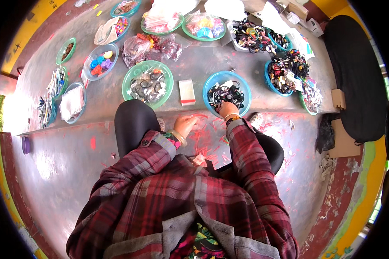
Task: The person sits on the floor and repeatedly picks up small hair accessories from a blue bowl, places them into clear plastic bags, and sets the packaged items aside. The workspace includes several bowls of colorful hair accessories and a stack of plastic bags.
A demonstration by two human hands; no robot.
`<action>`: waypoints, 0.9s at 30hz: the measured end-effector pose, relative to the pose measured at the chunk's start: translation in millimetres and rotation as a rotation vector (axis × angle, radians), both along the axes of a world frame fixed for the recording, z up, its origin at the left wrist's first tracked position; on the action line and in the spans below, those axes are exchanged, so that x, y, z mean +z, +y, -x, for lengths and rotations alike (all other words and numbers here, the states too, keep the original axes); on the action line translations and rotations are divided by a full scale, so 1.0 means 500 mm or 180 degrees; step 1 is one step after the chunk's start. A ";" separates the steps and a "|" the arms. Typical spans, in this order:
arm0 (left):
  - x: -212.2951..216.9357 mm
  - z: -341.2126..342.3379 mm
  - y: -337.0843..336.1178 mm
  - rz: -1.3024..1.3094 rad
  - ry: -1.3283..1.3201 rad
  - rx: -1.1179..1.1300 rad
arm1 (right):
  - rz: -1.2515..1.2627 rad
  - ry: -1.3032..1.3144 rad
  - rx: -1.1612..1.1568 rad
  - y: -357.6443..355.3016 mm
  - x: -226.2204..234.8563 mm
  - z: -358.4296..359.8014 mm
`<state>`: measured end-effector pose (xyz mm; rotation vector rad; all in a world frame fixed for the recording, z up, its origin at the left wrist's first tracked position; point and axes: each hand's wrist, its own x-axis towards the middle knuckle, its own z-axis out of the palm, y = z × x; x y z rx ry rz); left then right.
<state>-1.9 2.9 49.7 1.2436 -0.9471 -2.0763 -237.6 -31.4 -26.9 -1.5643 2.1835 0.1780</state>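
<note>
Right hand (229,108) dipping into blue bowl (216,78)
It is sitting at the ledge's (194,64) near edge, carrying dark accessories (225,92); the left hand (185,125) is hovering; I cannot tell either grip.

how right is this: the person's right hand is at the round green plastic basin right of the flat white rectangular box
Wrong colour: the head view shows the right hand at a round blue plastic basin, right of the white box.

The blue basin (247,92) and green basin (170,87) look like smooth, glossy plastic, the grey ledge (198,64) scuffed with a dull sheen, and the plaid shirt (155,200) matt, woven cloth.
</note>
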 end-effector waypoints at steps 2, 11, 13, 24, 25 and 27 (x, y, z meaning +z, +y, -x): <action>-0.007 -0.005 0.003 -0.0014 0.0052 0.0068 | -0.0076 -0.0076 -0.0307 -0.001 0.021 -0.017; -0.018 -0.008 0.005 0.0014 0.0017 -0.0049 | 0.1003 -0.0507 -0.0387 0.008 0.163 0.005; -0.021 -0.010 0.005 0.0031 0.0021 -0.0034 | 0.1055 -0.1003 -0.0461 0.016 0.193 0.013; -0.060 -0.016 0.001 0.0083 0.0023 -0.0159 | 0.1610 -0.4463 -0.1867 0.077 0.284 0.046; -0.056 -0.017 0.003 0.0023 0.0010 -0.0132 | 0.1652 -0.4824 -0.1920 0.080 0.290 0.042; -0.048 -0.015 0.003 0.0005 -0.0019 -0.0140 | 0.1763 -0.5493 -0.2046 0.084 0.302 0.035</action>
